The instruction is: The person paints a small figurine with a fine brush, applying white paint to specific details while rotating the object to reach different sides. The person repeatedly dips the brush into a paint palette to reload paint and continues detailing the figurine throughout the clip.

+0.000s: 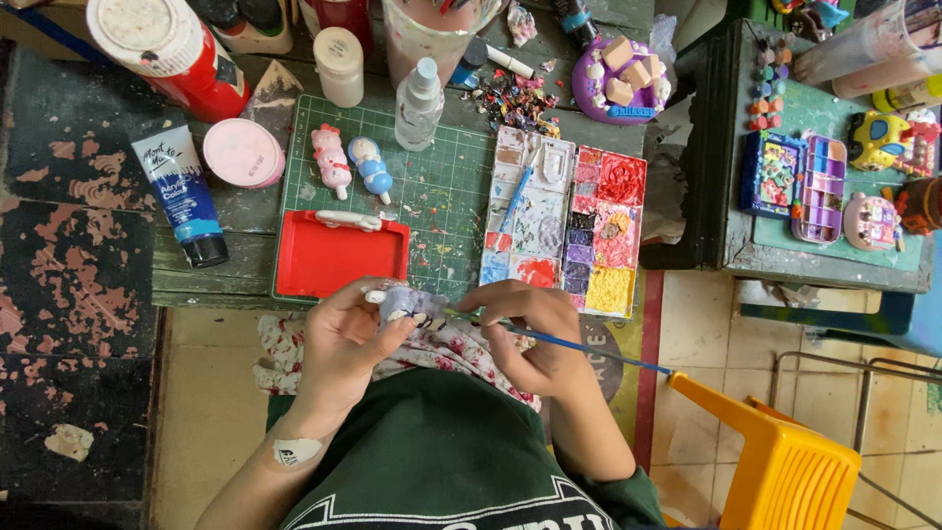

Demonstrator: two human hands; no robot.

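Observation:
My left hand (343, 339) grips a small pale lilac figurine (407, 302) over my lap, just below the table's front edge. My right hand (535, 329) holds a thin blue-handled paintbrush (589, 348), its tip touching the figurine and its handle pointing right. A paint palette (564, 221) with red, pink, purple, yellow and blue wells lies on the table just above my right hand. On the green cutting mat (442, 186), a pink figurine (332, 160) and a blue one (371, 167) lie side by side.
A red tray (339, 257) sits on the mat's front left. A blue paint tube (184, 191), pink lid (241, 152), red bottle (177, 49) and clear spray bottle (419, 103) stand further back. An orange plastic chair (775, 461) is at right; a side table (834, 255) holds craft pieces.

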